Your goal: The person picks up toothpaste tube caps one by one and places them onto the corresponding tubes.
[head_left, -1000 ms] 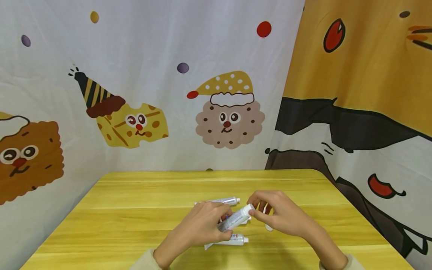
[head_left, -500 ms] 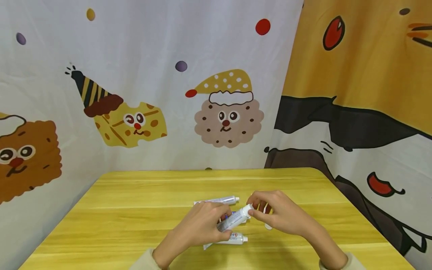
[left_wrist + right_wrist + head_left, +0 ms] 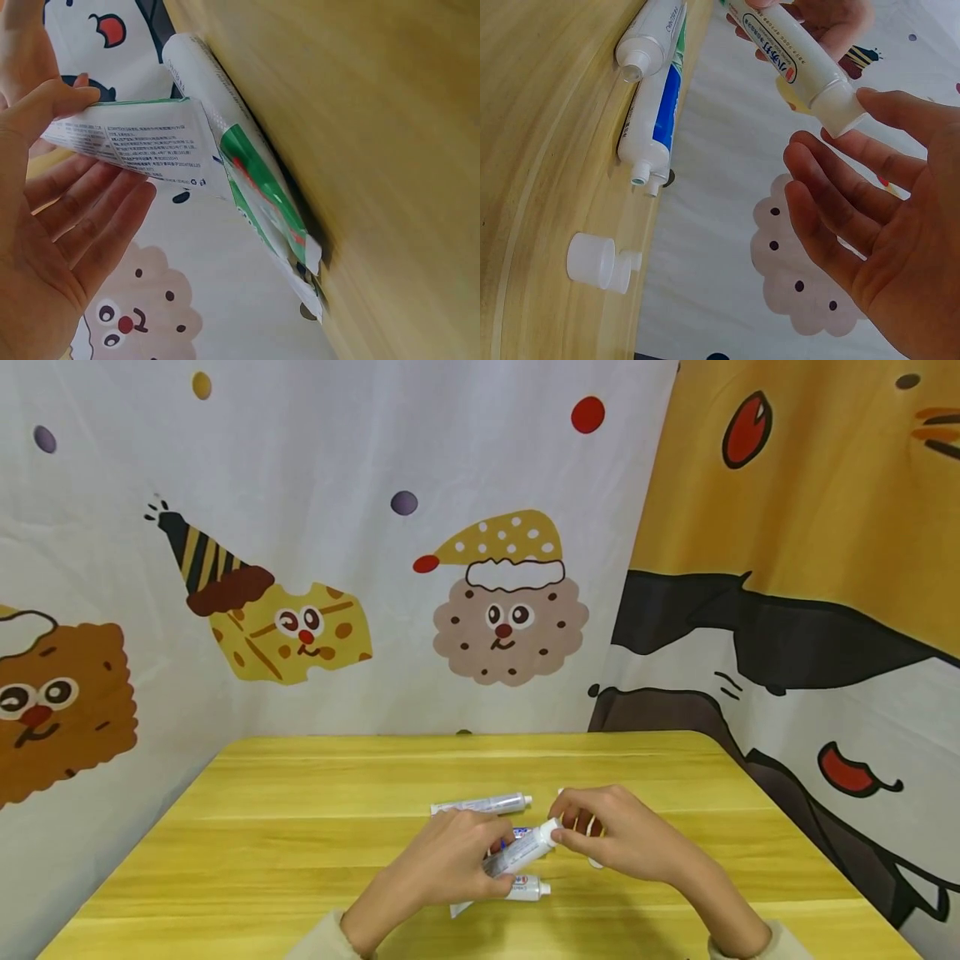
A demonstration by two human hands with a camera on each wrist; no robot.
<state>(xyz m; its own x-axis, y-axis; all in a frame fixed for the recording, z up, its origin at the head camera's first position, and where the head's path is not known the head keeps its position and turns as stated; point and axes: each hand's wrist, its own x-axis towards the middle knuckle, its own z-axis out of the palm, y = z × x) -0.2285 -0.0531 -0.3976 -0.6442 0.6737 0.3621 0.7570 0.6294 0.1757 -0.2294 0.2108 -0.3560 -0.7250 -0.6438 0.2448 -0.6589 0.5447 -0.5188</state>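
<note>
My left hand (image 3: 453, 856) grips a white toothpaste tube (image 3: 521, 852), held tilted above the table with its capped end up and to the right. In the right wrist view the tube (image 3: 784, 56) shows blue and red print. The thumb and forefinger of my right hand (image 3: 626, 827) pinch the white cap (image 3: 838, 111) at the tube's end; the other fingers are loosely bent. Three more toothpaste tubes lie on the table: one behind (image 3: 491, 805), one partly hidden under the held tube (image 3: 519, 833), and one in front (image 3: 528, 889). Their narrow nozzles are bare in the right wrist view.
Loose white caps (image 3: 591, 259) stand on the wooden table (image 3: 300, 843), to the right of the tubes and partly behind my right hand in the head view. A cartoon-printed cloth (image 3: 375, 460) hangs behind the table and along its sides.
Both hands keep nearly the same hold on the tube and cap. The head view has shifted slightly, and a bit more of the blue-marked tube underneath shows.
</note>
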